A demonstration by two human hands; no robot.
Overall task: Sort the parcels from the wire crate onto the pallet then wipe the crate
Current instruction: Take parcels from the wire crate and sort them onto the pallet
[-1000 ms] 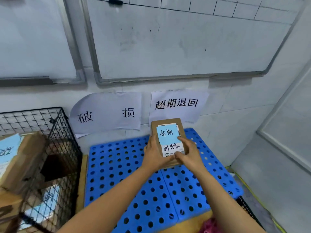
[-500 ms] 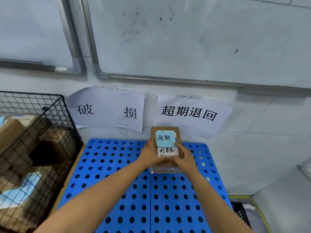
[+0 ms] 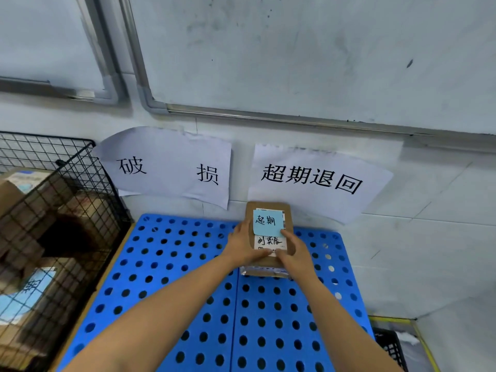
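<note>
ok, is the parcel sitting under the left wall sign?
No, the parcel, held by left hand and right hand, is below the right sign, over the pallet's right half.

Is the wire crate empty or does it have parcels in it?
Not empty. Several cardboard parcels show through the wire crate mesh at left.

Even, cool lighting; soft focus, edges bowed by wide-angle lens.

a person's two arms, seen from their own head: the left forearm (image 3: 161, 312) and right forearm (image 3: 338, 318) are bare, without sleeves, and the left hand (image 3: 243, 244) and right hand (image 3: 294, 254) are bare too.
</note>
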